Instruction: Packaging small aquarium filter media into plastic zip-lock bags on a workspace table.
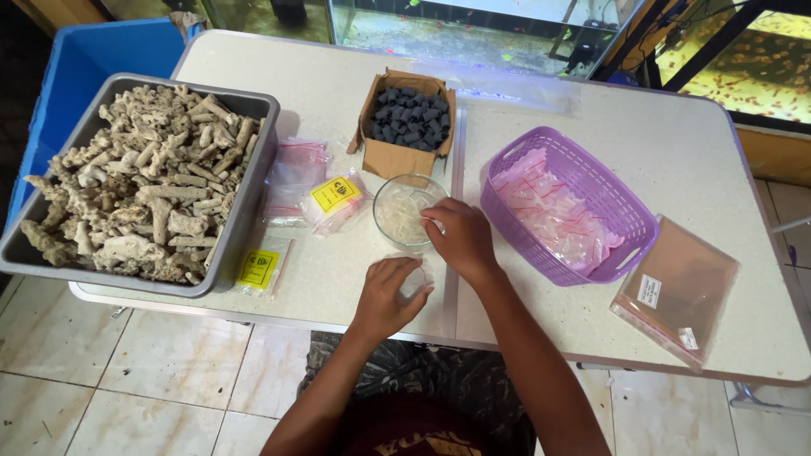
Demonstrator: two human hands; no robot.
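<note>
Centrally, seen from above, the right hand (460, 239) reaches its fingers, curled together, over the 4 o'clock rim of a glass bowl (404, 205). At the bowl's 6 o'clock, the left hand (387, 295) pinches a small clear bag (415, 282) on the white table (524, 152). A purple basket (621, 207) sits at 3 o'clock, a grey tub of coral rubble (144, 181) at 9.

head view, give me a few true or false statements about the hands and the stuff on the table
1. The right hand rests at the rim of the glass bowl. True.
2. The purple basket holds dark foam cubes. False: it holds clear plastic bags; the dark cubes sit in the cardboard box.
3. The grey tub is filled with pale coral-like rubble. True.
4. The left hand is inside the grey tub. False: it lies on the table, on a small clear bag.
</note>
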